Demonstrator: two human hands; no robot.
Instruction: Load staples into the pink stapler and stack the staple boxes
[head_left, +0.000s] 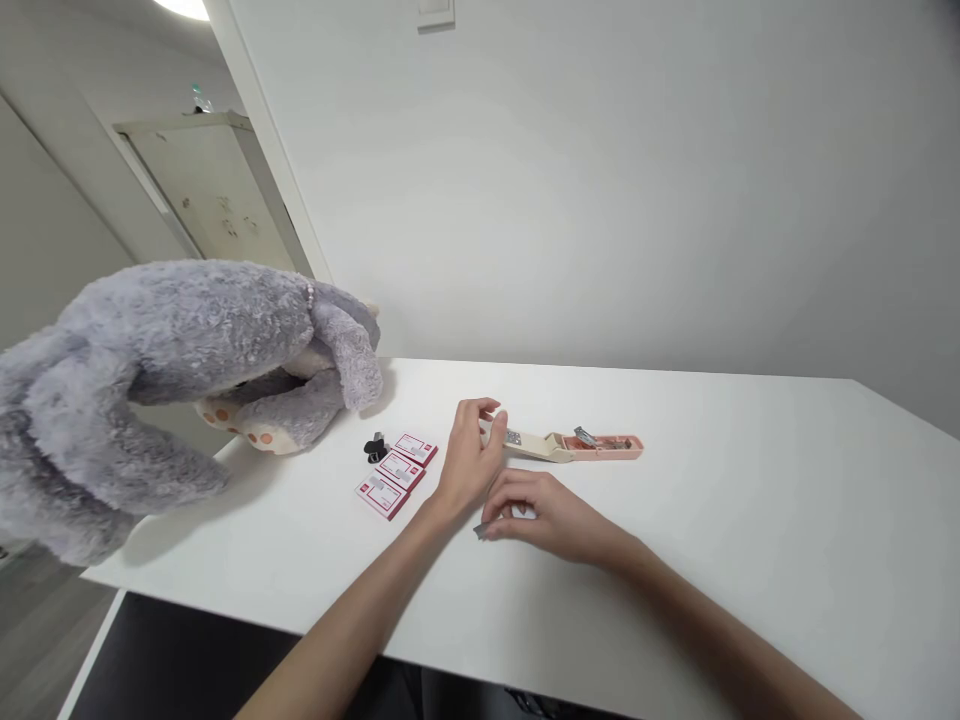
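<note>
A stapler (602, 449) lies folded wide open on the white table, its pink half to the right and its cream half (534, 444) to the left. The metal magazine piece (585, 436) tilts up out of the pink half. My left hand (471, 455) is at the far left end of the cream half, thumb and fingers closed around it. Nearer to me, my right hand (544, 512) pinches a small grey strip of staples (480, 531) between thumb and fingertips, just above the table. Three white-and-red staple boxes (400, 468) lie in a row left of my left hand.
A small black object, perhaps a staple remover (376, 448), sits behind the boxes. Small grey strips rest on the box tops. A large grey plush toy (202, 320) leans over the table's left end. The wall (600, 200) borders the table (735, 480) at the back.
</note>
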